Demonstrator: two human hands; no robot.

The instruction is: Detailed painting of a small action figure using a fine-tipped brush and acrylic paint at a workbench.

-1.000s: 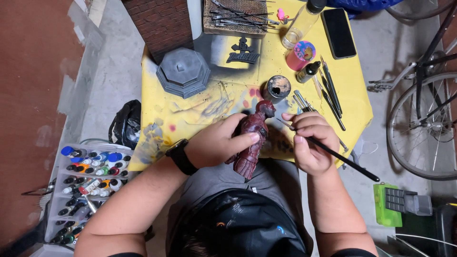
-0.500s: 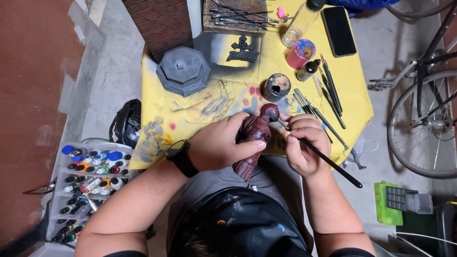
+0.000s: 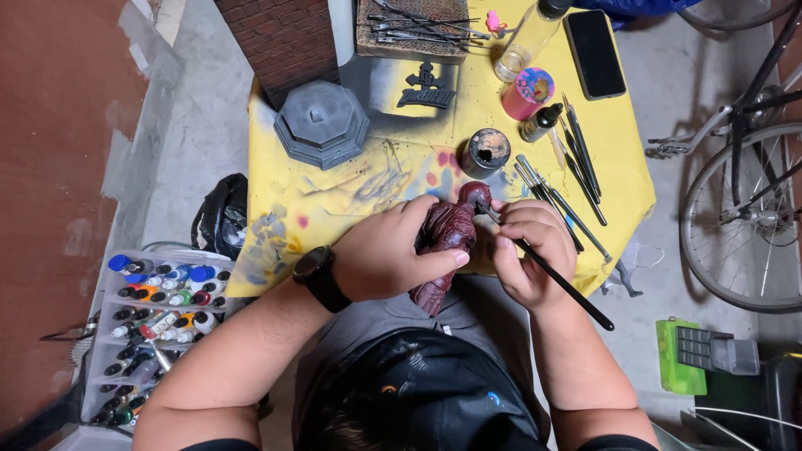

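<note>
My left hand (image 3: 388, 255), with a black watch on its wrist, grips a dark red figurine (image 3: 447, 242) around its body over the near edge of the yellow-covered table (image 3: 622, 163). My right hand (image 3: 530, 250) holds a thin black paintbrush (image 3: 555, 280) like a pen, its tip touching the figurine close to the head. The brush handle points down to the right. Both hands are close together, almost touching.
On the table are a grey octagonal base (image 3: 322, 124), a small dark paint pot (image 3: 485, 151), a pink cup (image 3: 528, 92), a black phone (image 3: 594, 54), several brushes (image 3: 576, 159) and a tool box (image 3: 413, 29). A rack of paint bottles (image 3: 154, 321) stands left, a bicycle wheel (image 3: 743, 221) right.
My right hand has moved left with the brush and brought its tip onto the figurine's head area. My left hand has turned the figurine slightly.
</note>
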